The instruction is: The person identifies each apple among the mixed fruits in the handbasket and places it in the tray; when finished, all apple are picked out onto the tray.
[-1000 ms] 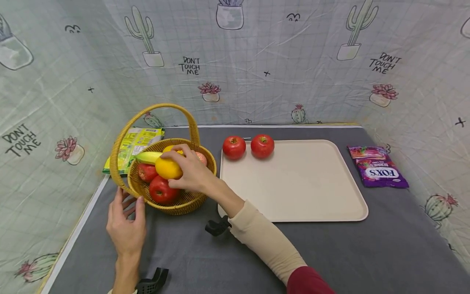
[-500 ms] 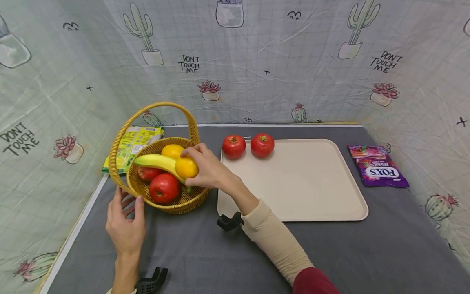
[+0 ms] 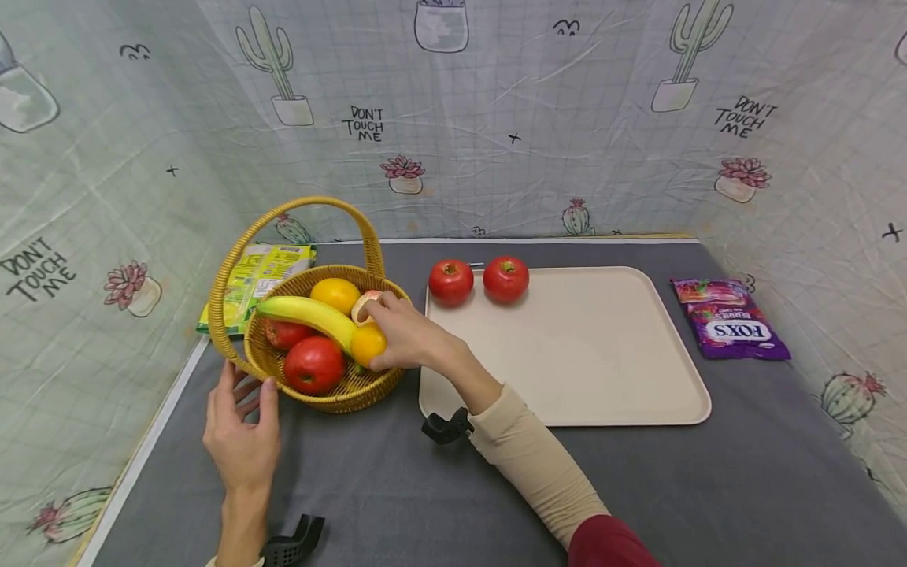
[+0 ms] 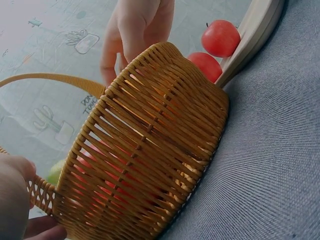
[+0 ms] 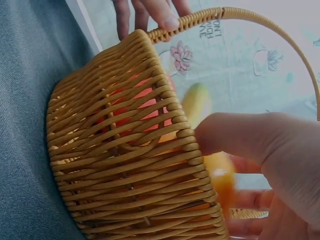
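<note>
We note the right hand [image 3: 407,337] gripping an orange [image 3: 368,344] inside the basket [image 3: 333,394]; the left hand [image 3: 241,429], fingers relaxed and holding nothing, touches the rim.

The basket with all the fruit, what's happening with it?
A person's right hand grips a small orange at the near right edge of the basket. The left hand rests against the basket's left side. A banana, another orange and red apples lie inside. Two more apples sit at the tray's far left corner.
</note>
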Motion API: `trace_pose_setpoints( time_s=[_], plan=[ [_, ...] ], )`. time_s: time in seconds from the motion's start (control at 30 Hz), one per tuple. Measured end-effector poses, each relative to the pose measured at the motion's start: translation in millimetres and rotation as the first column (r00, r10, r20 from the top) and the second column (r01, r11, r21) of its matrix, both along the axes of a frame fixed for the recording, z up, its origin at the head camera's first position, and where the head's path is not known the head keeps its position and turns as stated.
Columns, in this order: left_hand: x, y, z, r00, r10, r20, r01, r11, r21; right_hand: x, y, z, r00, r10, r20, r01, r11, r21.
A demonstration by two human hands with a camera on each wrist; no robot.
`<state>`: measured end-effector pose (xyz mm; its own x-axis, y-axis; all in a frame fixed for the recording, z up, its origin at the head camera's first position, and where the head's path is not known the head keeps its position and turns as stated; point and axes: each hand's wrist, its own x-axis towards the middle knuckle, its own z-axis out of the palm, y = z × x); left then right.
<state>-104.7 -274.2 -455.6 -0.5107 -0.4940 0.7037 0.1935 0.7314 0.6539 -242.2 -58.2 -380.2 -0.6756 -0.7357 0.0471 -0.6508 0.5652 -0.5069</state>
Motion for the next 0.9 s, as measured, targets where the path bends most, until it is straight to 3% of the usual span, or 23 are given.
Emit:
trace_pose_setpoints(
  time_s=[0.37, 0.7, 0.9],
  plan=[
    [2.0, 0.3, 2.1, 1.000, -0.008, 0.021, 0.008, 1.000, -0.012, -2.8, -1.9, -1.3, 1.000, -0.004, 0.017, 0.004, 1.000, 0.022],
    [0.5, -0.1, 0.7, 1.000, -0.006, 0.003, 0.006, 1.000, -0.006, -4.1, -5.3, 5.4, 0.999, 0.027, -0.031, -0.029, 0.999, -0.040],
    [0.2, -0.5, -0.7, 1.000, 0.000, 0.011, 0.000, 1.000, -0.013, -0.9, -15.2, 13.2, 0.997, 0.054, -0.057, -0.055, 0.998, -0.008]
  ],
)
